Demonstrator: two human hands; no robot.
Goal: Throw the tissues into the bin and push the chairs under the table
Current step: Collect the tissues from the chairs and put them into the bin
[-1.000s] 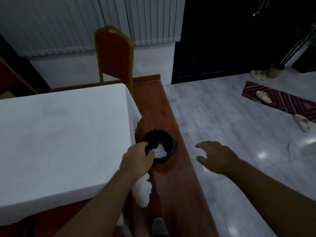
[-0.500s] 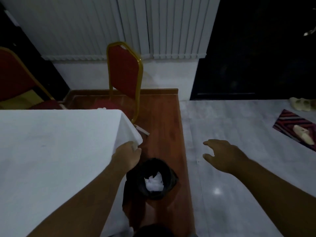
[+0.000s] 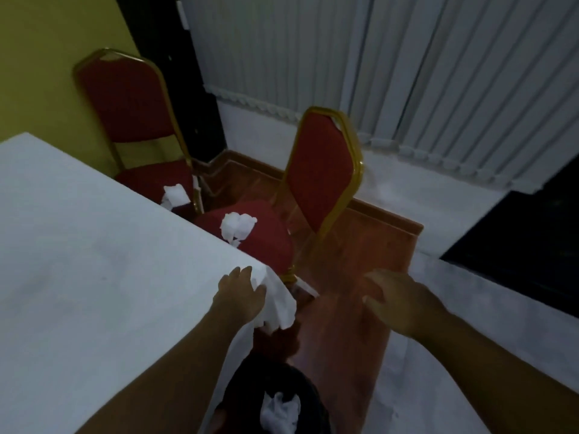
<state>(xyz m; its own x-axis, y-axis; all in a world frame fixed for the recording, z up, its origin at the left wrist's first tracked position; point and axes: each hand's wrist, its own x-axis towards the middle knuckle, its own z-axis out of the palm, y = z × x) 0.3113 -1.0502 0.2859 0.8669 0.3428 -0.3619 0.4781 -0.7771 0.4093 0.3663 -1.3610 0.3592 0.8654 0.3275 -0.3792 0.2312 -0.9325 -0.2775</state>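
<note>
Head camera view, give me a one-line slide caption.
Left hand on white tablecloth corner; crumpled tissues on red chair seats; black bin below.

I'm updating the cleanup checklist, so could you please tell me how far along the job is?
Done: white tissue already lies in the black bin. In hand: nothing; the left hand rests on the tablecloth corner and the right hand hovers open. Left: a tissue on the near chair, another on the far chair, and both chairs need pushing under.

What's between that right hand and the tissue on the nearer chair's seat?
In the head view, only bare wooden floor and the chair's gold leg lie between the right hand and the tissue on the nearer chair.
</note>
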